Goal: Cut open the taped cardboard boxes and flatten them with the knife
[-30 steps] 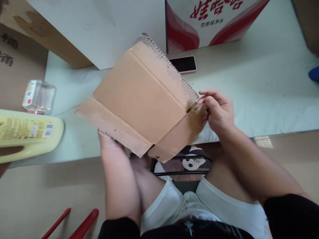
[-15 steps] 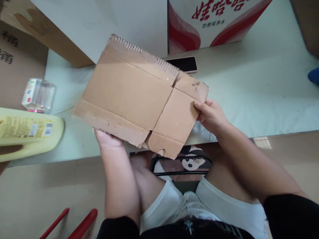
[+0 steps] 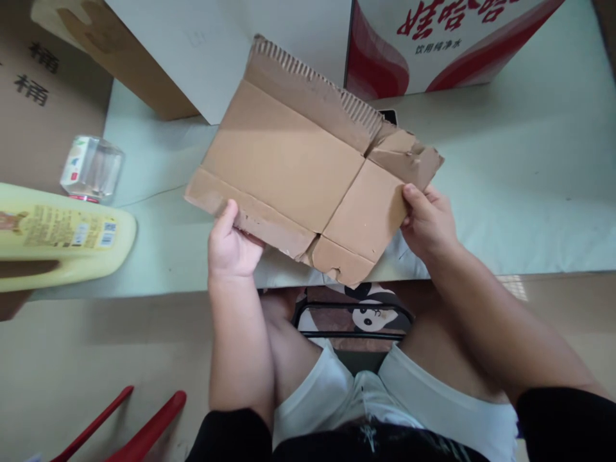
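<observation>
A creased piece of brown cardboard (image 3: 283,141) is held tilted above the table, its upper edge torn so that the corrugation shows. My left hand (image 3: 235,247) grips its lower left flap, thumb on top and fingers beneath, hidden by the board. At the right end, my right hand (image 3: 430,221) pinches the edge near a crumpled flap, with the thumb on the upper face. Fold lines divide the board into a large panel, a smaller panel and narrow side flaps. Behind the torn edge a phone (image 3: 391,117) is mostly covered.
A white box (image 3: 231,38) and a red-and-white carton (image 3: 447,48) stand at the back of the pale green table (image 3: 529,212). To the left are a clear bottle (image 3: 94,168) and a yellow jug (image 3: 72,240). Red bars (image 3: 149,427) rise from the floor lower left.
The cardboard has shifted right and slightly up, its flaps bending more, and covers more of the phone. My left thumb has come onto its top face. The whole view has shifted a little.
</observation>
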`<act>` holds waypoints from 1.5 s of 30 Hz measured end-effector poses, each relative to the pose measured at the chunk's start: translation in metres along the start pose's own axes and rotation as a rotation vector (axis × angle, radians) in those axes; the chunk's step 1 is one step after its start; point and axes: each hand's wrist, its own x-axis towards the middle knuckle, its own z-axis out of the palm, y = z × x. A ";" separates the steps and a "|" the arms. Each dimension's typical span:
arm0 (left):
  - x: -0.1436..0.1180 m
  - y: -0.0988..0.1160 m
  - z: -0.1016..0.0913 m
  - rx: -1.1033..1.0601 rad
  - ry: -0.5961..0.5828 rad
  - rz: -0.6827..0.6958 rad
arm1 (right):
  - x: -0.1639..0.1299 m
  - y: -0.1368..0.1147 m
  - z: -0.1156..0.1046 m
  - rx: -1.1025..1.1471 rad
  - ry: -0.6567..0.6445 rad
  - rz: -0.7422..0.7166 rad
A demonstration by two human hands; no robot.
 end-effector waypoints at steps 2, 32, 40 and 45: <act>0.002 -0.001 -0.002 -0.005 -0.010 -0.030 | -0.001 0.001 -0.001 0.017 -0.018 -0.004; -0.005 0.011 0.006 -0.165 -0.196 -0.052 | -0.089 -0.089 -0.162 -0.335 0.646 -0.003; -0.002 0.006 0.014 -0.113 -0.236 -0.068 | -0.038 -0.101 -0.197 -0.709 0.744 -0.119; 0.004 0.004 0.013 -0.072 -0.259 -0.083 | 0.082 -0.113 -0.202 -0.523 0.894 -0.269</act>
